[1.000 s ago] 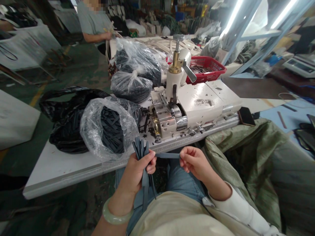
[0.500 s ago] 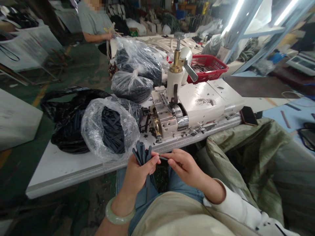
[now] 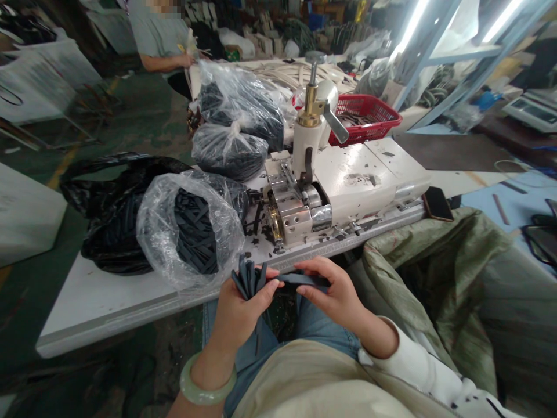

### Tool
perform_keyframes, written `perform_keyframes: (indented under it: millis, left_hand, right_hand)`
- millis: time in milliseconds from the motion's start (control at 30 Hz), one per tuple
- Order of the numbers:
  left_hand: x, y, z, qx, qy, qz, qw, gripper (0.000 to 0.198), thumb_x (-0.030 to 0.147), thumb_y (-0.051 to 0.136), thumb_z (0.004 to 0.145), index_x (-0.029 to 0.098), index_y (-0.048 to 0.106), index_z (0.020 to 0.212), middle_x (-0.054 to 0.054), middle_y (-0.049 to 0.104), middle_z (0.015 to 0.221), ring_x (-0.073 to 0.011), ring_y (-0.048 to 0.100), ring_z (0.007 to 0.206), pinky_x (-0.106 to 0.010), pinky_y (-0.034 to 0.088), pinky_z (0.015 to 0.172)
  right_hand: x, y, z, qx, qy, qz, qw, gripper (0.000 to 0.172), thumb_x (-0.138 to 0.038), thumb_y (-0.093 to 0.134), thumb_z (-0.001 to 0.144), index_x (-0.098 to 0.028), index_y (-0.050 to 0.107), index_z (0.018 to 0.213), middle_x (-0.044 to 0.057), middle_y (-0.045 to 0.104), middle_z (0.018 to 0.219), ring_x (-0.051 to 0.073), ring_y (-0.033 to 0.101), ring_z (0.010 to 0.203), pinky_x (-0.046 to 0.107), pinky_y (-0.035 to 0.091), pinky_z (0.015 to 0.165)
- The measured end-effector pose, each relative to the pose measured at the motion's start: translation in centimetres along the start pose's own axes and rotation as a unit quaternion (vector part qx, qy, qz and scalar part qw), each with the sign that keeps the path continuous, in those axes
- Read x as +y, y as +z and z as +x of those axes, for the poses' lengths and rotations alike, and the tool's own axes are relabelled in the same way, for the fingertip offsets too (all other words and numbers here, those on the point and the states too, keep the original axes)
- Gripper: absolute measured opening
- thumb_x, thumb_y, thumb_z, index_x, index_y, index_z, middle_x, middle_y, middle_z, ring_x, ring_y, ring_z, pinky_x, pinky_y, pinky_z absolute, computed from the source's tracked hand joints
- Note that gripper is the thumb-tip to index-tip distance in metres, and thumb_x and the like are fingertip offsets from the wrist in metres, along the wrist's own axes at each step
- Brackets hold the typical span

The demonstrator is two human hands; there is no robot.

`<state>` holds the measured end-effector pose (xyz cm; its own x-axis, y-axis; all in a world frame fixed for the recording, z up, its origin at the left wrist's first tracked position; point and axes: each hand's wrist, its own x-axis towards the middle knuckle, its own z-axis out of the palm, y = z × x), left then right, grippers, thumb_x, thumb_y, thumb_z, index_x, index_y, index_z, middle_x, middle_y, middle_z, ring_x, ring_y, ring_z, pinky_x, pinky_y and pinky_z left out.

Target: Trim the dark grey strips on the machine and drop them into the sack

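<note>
Hands: left hand [image 3: 243,296] and right hand [image 3: 335,290] were raised over the lap, just apart and linked by a strip.
Left hand state: clamped around a bundle of dark strips [image 3: 248,277]; the strip ends stood out past the fingers.
Right hand state: thumb and fingers pinched on a single dark strip [image 3: 302,280], which ran across from the bundle.
Work table: a white work table [image 3: 96,313] lay just ahead of both hands.
Machine: a cream-painted bench machine [image 3: 352,180] with a brass fitting sat on the table, ahead of the right hand.
Sack: a green woven sack [image 3: 426,278] stood open just right of the right hand.
Bags: a clear plastic bag of dark strips [image 3: 191,232] lay on the table just ahead of the left hand; a black plastic bag [image 3: 113,232] lay further left.
Co-worker: a co-worker [image 3: 159,35] stood well ahead of both hands, beyond the bags.
Basket: a red plastic basket [image 3: 365,119] sat behind the machine, well ahead of the right hand.
Phone: a phone [image 3: 437,203] lay on the table edge, ahead and right of the right hand.
Bangle: a pale green bangle [image 3: 204,386] circled the left wrist, just below the left hand.
Offcuts: small dark offcuts [image 3: 261,223] lay scattered beside the machine, ahead of the left hand.
</note>
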<state>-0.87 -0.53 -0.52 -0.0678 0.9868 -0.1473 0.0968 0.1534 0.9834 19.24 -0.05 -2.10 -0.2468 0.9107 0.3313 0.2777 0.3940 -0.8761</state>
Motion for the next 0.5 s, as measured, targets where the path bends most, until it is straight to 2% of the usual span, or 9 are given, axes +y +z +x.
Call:
perform_keyframes:
  millis: [67, 167, 267, 333, 400, 467, 500]
  left_hand:
    - [0.1, 0.0, 0.0, -0.015, 0.001, 0.022, 1.0, 0.015, 0.026, 0.073, 0.072, 0.018, 0.072, 0.085, -0.005, 0.073, 0.072, -0.0142, 0.059, 0.052, -0.024, 0.043, 0.045]
    - [0.0, 0.3, 0.2, -0.016, -0.015, 0.032, 0.999, 0.016, 0.028, 0.072, 0.073, 0.017, 0.072, 0.085, -0.005, 0.072, 0.07, -0.0115, 0.054, 0.047, -0.023, 0.041, 0.044]
    - [-0.3, 0.7, 0.5, -0.024, -0.047, -0.023, 0.998, 0.018, 0.029, 0.073, 0.073, 0.016, 0.071, 0.084, -0.004, 0.07, 0.064, -0.0092, 0.049, 0.044, -0.022, 0.038, 0.042]
    - [-0.4, 0.9, 0.8, -0.016, -0.062, -0.083, 0.994, 0.019, 0.029, 0.074, 0.072, 0.015, 0.07, 0.083, -0.003, 0.068, 0.062, -0.0078, 0.047, 0.042, -0.021, 0.036, 0.041]
    - [-0.4, 0.9, 1.0, 0.001, -0.068, -0.138, 0.988, 0.019, 0.027, 0.076, 0.07, 0.014, 0.068, 0.081, -0.003, 0.067, 0.062, -0.0067, 0.045, 0.041, -0.021, 0.034, 0.041]
    - [-0.2, 0.7, 1.2, 0.016, -0.07, -0.17, 0.983, 0.019, 0.025, 0.077, 0.069, 0.013, 0.067, 0.078, -0.003, 0.067, 0.063, -0.006, 0.046, 0.041, -0.02, 0.033, 0.04]
    - [-0.1, 0.5, 1.2, 0.021, -0.071, -0.18, 0.981, 0.018, 0.025, 0.077, 0.068, 0.013, 0.067, 0.078, -0.003, 0.067, 0.063, -0.0057, 0.045, 0.041, -0.02, 0.033, 0.04]
  right_hand:
    - [0.4, -0.2, -0.1, -0.001, -0.034, -0.058, 0.998, 0.035, -0.03, 0.066, 0.086, -0.021, 0.058, 0.119, 0.006, 0.063, 0.091, 0.019, 0.057, 0.083, 0.031, 0.046, 0.072]
    - [0.6, -0.1, 0.0, -0.054, -0.1, -0.207, 0.972, 0.029, -0.026, 0.055, 0.093, -0.02, 0.057, 0.121, 0.008, 0.066, 0.094, 0.02, 0.057, 0.082, 0.034, 0.043, 0.075]
    - [0.5, 0.4, 0.7, -0.117, -0.058, -0.275, 0.953, 0.02, -0.016, 0.043, 0.095, -0.016, 0.058, 0.108, 0.009, 0.065, 0.087, 0.019, 0.057, 0.075, 0.031, 0.039, 0.067]
    - [0.5, 0.6, 1.6, -0.153, -0.011, -0.235, 0.96, 0.016, -0.014, 0.041, 0.094, -0.016, 0.056, 0.099, 0.007, 0.063, 0.08, 0.017, 0.055, 0.069, 0.028, 0.036, 0.06]
    - [0.8, 0.7, 3.0, -0.154, 0.03, -0.153, 0.976, 0.012, -0.018, 0.043, 0.093, -0.017, 0.053, 0.087, 0.002, 0.058, 0.07, 0.015, 0.052, 0.062, 0.025, 0.034, 0.055]
    - [1.4, 0.5, 4.6, -0.094, 0.101, -0.041, 0.99, 0.019, -0.027, 0.044, 0.093, -0.019, 0.051, 0.078, -0.003, 0.05, 0.058, 0.012, 0.047, 0.052, 0.023, 0.033, 0.049]
    - [1.8, 0.3, 5.5, -0.051, 0.148, 0.023, 0.987, 0.023, -0.033, 0.044, 0.093, -0.019, 0.05, 0.075, -0.005, 0.046, 0.053, 0.01, 0.043, 0.046, 0.022, 0.031, 0.045]
